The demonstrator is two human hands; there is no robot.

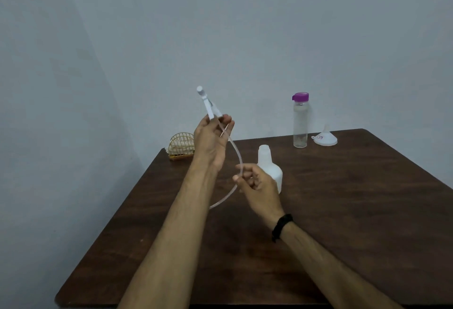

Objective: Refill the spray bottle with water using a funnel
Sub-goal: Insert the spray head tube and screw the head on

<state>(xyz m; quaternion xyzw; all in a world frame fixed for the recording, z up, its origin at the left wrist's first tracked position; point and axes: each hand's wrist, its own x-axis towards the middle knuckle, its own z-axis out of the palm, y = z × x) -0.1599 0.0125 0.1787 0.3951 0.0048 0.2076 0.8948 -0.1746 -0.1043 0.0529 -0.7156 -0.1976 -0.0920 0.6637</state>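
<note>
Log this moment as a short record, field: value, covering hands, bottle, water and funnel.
left hand: holds the spray head raised above the table
dip tube: curves down from the spray head, free of the bottle
right hand: pinches the dip tube
spray bottle: white, upright, neck open
water bottle: clear, purple lid on, standing at the far side
funnel: white, wide end down, spout up, right of the water bottle, untouched
table: dark wood
far left corner: small wire holder
</note>
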